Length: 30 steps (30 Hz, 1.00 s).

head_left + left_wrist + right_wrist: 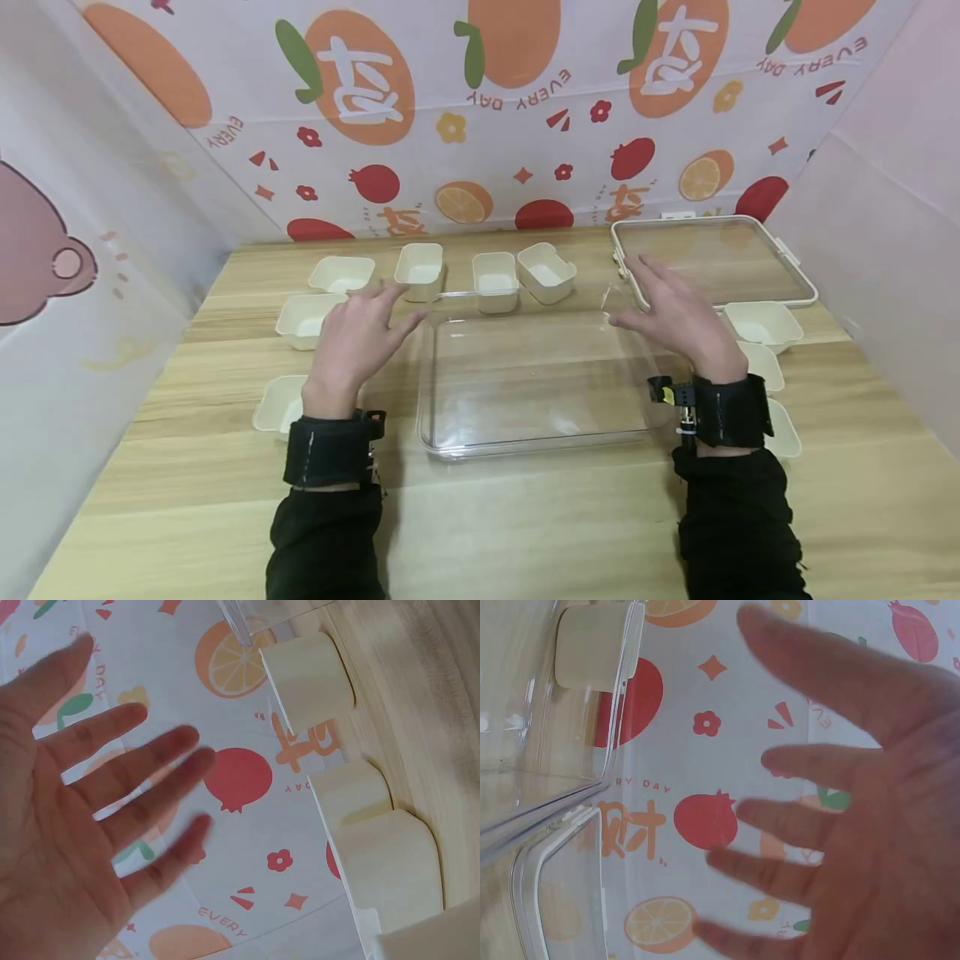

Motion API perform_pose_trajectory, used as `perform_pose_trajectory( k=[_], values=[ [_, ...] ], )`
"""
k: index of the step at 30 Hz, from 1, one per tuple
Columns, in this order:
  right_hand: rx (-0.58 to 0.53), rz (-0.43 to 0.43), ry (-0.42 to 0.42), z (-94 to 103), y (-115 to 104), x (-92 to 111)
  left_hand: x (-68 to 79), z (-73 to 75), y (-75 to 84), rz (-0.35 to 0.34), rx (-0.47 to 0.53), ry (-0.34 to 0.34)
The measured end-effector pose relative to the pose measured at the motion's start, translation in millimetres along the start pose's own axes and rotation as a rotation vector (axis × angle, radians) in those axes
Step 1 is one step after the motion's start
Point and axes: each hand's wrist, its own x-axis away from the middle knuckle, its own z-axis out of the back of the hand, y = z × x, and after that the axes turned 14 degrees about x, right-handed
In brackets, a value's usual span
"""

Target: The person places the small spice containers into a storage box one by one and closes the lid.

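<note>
A clear rectangular plastic box (pixel 536 440) stands in the middle of the table between my two hands. My left hand (pixel 356 346), fingers spread and thumb out, is raised beside its left wall and holds nothing. In the left wrist view that palm (pixel 60 832) is bare. Over the box's right side, my right hand (pixel 678 321) is spread the same way, its fingers overlapping the edge of a clear lid with a white frame (pixel 806 290). The right wrist view shows the right hand (pixel 885 847) empty, apart from the box wall (pixel 615 712).
Small cream cups surround the box: three at the left, including one low cup (pixel 279 404), three behind, including a rear cup (pixel 420 265), and three at the right, including a front cup (pixel 782 429). A fruit-printed cloth (pixel 450 158) hangs behind the wooden table (pixel 525 533).
</note>
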Motion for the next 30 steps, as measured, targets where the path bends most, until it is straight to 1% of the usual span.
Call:
perform_pose_trajectory(
  k=[3, 5, 7, 8, 11, 17, 26, 30],
  values=[
    [0.012, 0.014, 0.125, -3.4, 0.7, -0.3, 1.1, -0.9, 0.0, -0.018, 0.056, 0.012],
    [0.029, 0.016, 0.199, -5.1, 0.4, 0.0, 2.3, -0.8, 0.0, -0.012, 0.092, -0.009],
    [0.048, 0.013, 0.247, -6.5, -0.1, 0.1, 3.2, -0.4, 0.1, -0.009, 0.115, -0.035],
    [0.054, 0.010, 0.258, -6.7, -0.6, 0.3, 3.4, -0.2, 0.0, -0.008, 0.124, -0.048],
    [0.057, 0.008, 0.272, -6.6, -2.2, 0.1, 3.7, 0.9, 0.4, -0.002, 0.141, -0.066],
    [0.052, 0.006, 0.267, -5.4, -4.0, -2.0, 3.4, 3.2, 1.1, -0.011, 0.137, -0.059],
    [0.053, 0.003, 0.264, -5.4, -3.9, -2.2, 2.6, 1.8, 2.1, -0.009, 0.131, -0.050],
    [0.058, 0.006, 0.264, -5.5, -3.9, -2.0, 2.2, 2.7, 2.0, -0.014, 0.134, -0.058]
  ],
)
